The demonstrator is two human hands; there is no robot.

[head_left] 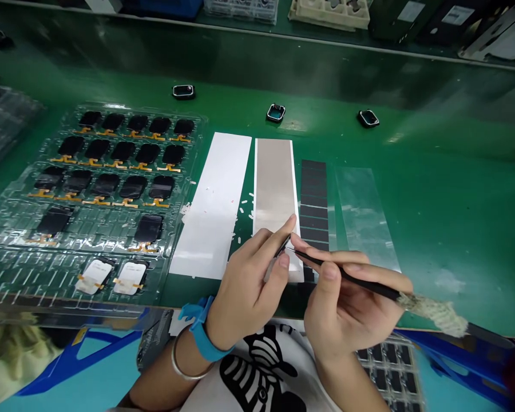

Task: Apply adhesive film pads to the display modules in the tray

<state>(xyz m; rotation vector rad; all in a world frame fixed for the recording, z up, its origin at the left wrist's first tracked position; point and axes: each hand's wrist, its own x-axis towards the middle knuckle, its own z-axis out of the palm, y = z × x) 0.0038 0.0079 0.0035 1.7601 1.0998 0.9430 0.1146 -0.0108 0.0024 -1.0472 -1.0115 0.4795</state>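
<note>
My left hand (251, 277) is closed, pinching a small watch display (282, 245) that shows mostly as a thin dark edge; the rest is hidden by fingers. In my right hand (349, 309) are slim black tweezers (375, 288), their rear end wrapped in pale, frayed material. The tweezer tip meets or nearly meets the display between my hands. Under them lies a beige adhesive sheet with white borders (274, 177). Just right of it is a column of black strips (313, 186) on a clear backing.
Left stands a clear plastic tray (107, 229) with rows of black displays on orange flex cables; two lie white side up. A white paper strip (223, 189) has tiny white scraps beside it. Clear film (364, 212) lies right. Watch cases (276, 113) sit farther back, below a shelf.
</note>
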